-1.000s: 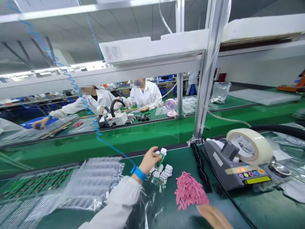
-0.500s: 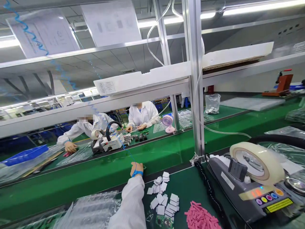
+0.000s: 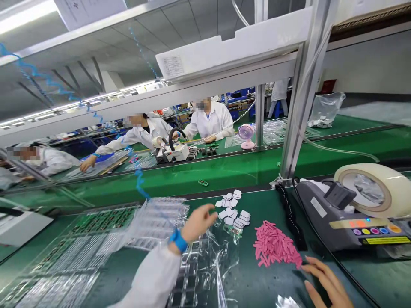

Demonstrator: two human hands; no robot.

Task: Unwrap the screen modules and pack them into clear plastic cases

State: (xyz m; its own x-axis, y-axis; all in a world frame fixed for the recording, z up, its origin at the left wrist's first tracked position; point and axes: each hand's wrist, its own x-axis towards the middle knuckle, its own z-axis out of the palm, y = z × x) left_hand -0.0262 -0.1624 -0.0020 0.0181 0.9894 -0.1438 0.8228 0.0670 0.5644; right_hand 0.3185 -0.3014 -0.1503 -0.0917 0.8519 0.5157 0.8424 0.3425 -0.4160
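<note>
My left hand (image 3: 199, 221), with a blue strap (image 3: 177, 241) at the wrist, hovers over the bench just left of several white square pieces (image 3: 229, 212). Its fingers are bent but apart, and nothing shows between them. A small green circuit board (image 3: 236, 231) lies below the white pieces, beside clear plastic sheeting (image 3: 221, 265). At the lower right, my right hand (image 3: 327, 280) has its fingers spread by the edge of a heap of pink strips (image 3: 274, 244). Whether a fingertip touches a strip I cannot tell. Another circuit board (image 3: 203, 182) rests on the green belt (image 3: 170, 179).
A tape dispenser (image 3: 346, 218) with a big clear roll (image 3: 369, 188) stands at right, its black cable crossing the bench. Plastic trays with boards (image 3: 96, 222) spread leftward. A metal post (image 3: 303, 102) rises behind the bench. Co-workers in white coats (image 3: 212, 119) sit across the belt.
My left hand has drawn back from the belt to above the bench. A circuit board now shows on the belt. My right hand has come into view, and the camera has tilted down.
</note>
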